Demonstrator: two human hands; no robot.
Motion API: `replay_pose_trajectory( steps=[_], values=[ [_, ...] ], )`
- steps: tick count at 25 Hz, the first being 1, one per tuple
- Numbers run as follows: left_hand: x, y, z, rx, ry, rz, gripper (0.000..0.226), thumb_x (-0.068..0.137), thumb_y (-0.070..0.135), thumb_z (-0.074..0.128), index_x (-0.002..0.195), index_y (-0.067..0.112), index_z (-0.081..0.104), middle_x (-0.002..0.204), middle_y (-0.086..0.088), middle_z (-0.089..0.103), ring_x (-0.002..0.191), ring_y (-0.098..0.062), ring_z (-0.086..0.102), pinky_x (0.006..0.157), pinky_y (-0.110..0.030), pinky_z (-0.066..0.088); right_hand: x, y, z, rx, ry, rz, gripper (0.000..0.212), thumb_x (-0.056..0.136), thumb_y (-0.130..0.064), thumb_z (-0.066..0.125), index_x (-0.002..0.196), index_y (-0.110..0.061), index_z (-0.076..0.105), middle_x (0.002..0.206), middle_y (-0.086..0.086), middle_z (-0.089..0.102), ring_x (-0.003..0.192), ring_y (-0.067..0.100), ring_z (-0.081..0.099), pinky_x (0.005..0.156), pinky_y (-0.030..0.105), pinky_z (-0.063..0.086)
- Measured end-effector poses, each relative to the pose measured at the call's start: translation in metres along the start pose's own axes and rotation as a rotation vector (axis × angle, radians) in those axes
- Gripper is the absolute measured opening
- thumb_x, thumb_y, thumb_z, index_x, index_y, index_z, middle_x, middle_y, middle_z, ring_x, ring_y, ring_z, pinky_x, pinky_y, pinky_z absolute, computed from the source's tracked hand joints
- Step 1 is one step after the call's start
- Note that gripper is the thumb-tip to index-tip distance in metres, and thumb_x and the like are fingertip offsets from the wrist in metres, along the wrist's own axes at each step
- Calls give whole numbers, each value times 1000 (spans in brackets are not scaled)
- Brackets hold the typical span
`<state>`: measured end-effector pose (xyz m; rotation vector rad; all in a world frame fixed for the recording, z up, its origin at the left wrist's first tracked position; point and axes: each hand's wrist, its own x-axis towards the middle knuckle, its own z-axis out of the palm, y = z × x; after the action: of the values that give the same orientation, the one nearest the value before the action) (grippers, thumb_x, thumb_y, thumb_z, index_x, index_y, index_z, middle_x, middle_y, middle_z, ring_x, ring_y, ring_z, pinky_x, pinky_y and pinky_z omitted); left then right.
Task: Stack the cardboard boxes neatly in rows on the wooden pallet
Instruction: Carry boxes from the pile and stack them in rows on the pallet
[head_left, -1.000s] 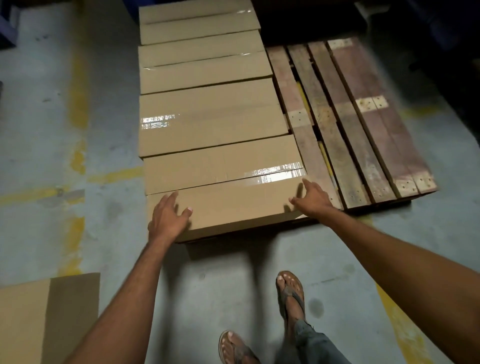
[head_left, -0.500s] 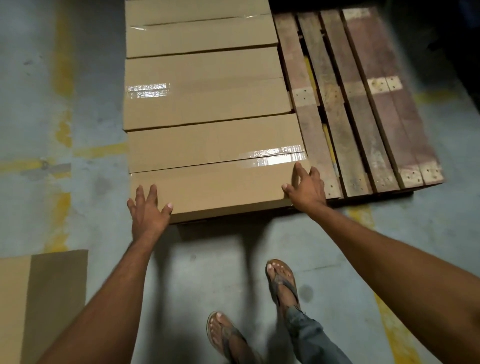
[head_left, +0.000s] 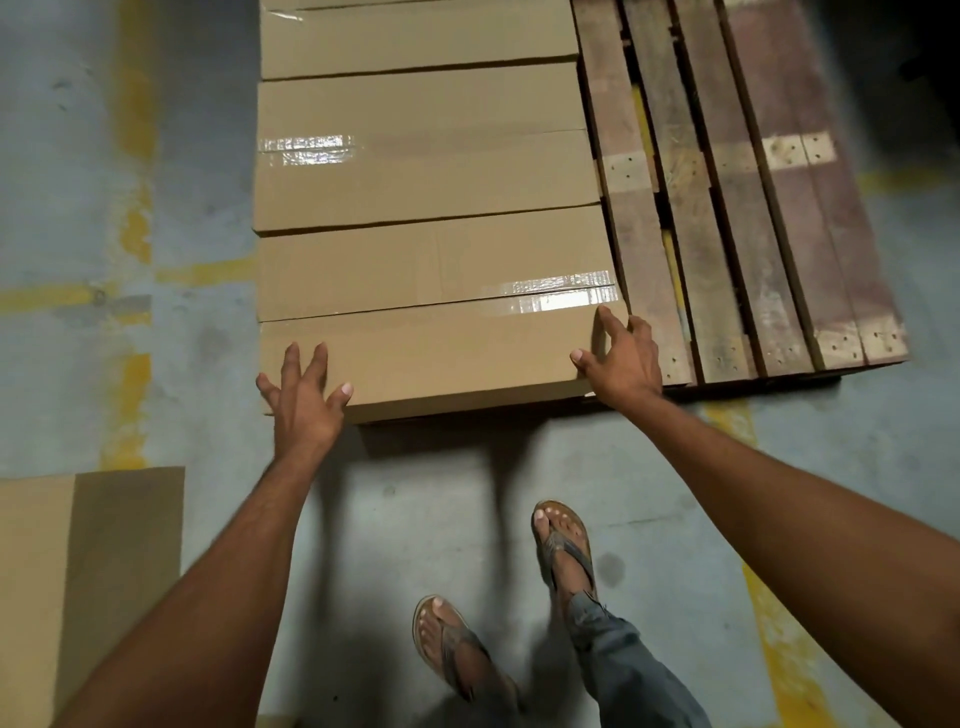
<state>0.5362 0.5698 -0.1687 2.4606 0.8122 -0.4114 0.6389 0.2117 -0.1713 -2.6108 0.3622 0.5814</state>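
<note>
You lean over the nearest box (head_left: 431, 358), which lies flat at the front of the pallet (head_left: 831, 234), closest to you in a row of boxes (head_left: 426, 176) set long side to long side along the pallet's left half. Your left hand (head_left: 304, 402) rests on the box's near left corner, fingers spread and straight, gripping nothing. Your right hand (head_left: 623, 358) sits at the near right corner, thumb stretched toward the front edge and fingers splayed over the right end, pressing rather than clasping. Strips of clear tape (head_left: 561, 293) shine on the box tops. The pallet's right half shows its wooden slats (head_left: 696, 208). Your feet, in sandals (head_left: 563, 545), stand on the grey floor (head_left: 415, 519), marked with worn yellow lines (head_left: 135, 223). A cardboard piece (head_left: 36, 597) lies on the floor at lower left, well apart from the pallet.
</note>
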Motion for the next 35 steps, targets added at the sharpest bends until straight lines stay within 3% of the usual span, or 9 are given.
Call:
replay_pose_trajectory(
  steps=[5, 11, 15, 17, 20, 23, 25, 31, 35],
  values=[
    [2, 7, 2, -15, 41, 2, 62, 102, 22, 62, 158, 24, 37, 171, -2, 13, 154, -47, -8, 120, -61, 20, 2, 4, 1, -29, 20, -17, 74, 96, -39, 69, 158, -33, 31, 162, 13, 24, 143, 36, 35, 104, 51, 46],
    [8, -5, -5, -62, -81, 3, 70, 100, 22, 65, 160, 26, 31, 172, 1, 8, 154, -44, -11, 123, -60, 13, 0, 1, -3, -25, -6, -1, 72, 96, -35, 70, 157, -31, 32, 163, 12, 23, 146, 36, 31, 107, 53, 44],
    [-14, 10, -26, -250, 31, -36, 67, 100, 13, 62, 160, 21, 33, 170, -1, 18, 155, -24, 22, 124, -34, 22, -18, -9, -22, 14, 49, -80, 66, 96, -24, 69, 154, -24, 39, 165, 8, 24, 148, 30, 29, 112, 49, 40],
    [-39, 32, -40, -413, 109, -66, 62, 99, 10, 62, 156, 22, 41, 165, -2, 31, 148, -21, 37, 120, -30, 29, -37, -17, -39, 105, 46, -155, 62, 96, -21, 68, 152, -24, 42, 160, 4, 32, 144, 25, 37, 111, 42, 42],
    [-100, 69, -60, -601, 198, -80, 51, 98, 13, 64, 146, 26, 52, 149, 3, 52, 134, -15, 51, 111, -32, 44, -81, -34, -72, 182, -41, -306, 56, 95, -22, 70, 147, -24, 49, 145, 1, 52, 128, 17, 55, 104, 40, 52],
    [-181, 102, -83, -794, 258, -144, 43, 98, 11, 64, 140, 20, 58, 136, 2, 63, 120, -10, 62, 95, -12, 47, -134, -46, -117, 240, -203, -402, 47, 96, -20, 69, 141, -23, 57, 127, -6, 65, 110, 8, 63, 93, 35, 59],
    [-239, 120, -97, -897, 309, -146, 39, 99, 8, 63, 138, 13, 59, 130, -3, 67, 113, -6, 65, 89, -9, 48, -166, -46, -150, 251, -264, -465, 41, 97, -17, 68, 137, -24, 60, 116, -9, 69, 103, 5, 66, 89, 31, 60],
    [-406, 170, -122, -1027, 446, -233, 29, 100, 11, 63, 128, 16, 65, 115, 3, 72, 103, 3, 67, 87, -10, 49, -254, -21, -239, 215, -376, -622, 38, 93, -7, 67, 127, -25, 67, 103, -15, 73, 93, -4, 66, 78, 6, 48],
    [-485, 185, -119, -1077, 510, -251, 26, 99, 18, 67, 124, 19, 67, 110, 5, 73, 103, -2, 68, 90, -18, 52, -305, -1, -273, 200, -460, -742, 38, 91, -4, 65, 123, -24, 69, 102, -15, 74, 94, -3, 67, 81, 13, 53]
  ],
)
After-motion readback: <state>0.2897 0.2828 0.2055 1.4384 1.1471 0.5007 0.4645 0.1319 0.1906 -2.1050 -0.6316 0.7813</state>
